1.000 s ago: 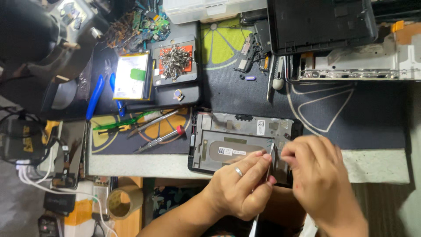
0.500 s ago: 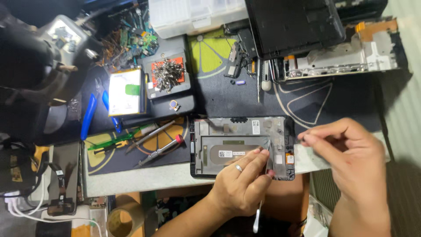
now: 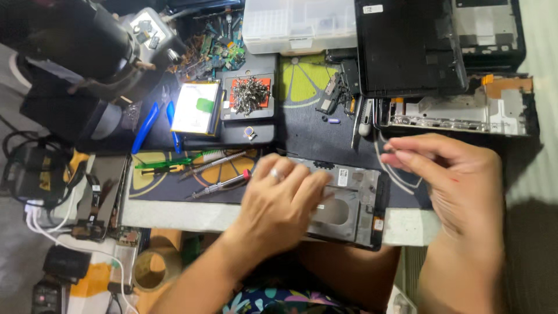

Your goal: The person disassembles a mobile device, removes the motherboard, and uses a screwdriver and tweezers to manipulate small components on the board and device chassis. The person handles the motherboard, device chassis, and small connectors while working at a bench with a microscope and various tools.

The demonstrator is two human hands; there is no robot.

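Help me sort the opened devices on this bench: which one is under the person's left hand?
The opened device at the table's near edge, lying beneath the left hand. The other frame and black panel lie farther back, untouched.

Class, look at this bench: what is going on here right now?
A person is working at a cluttered repair bench. Their left hand lies flat on an opened tablet, its back off and insides showing. The right hand is raised just to the tablet's right, fingers pinched together; whether it holds anything is too small to tell. Screwdrivers and green tweezers lie left of the tablet, with a tray of screws and other stripped devices behind.
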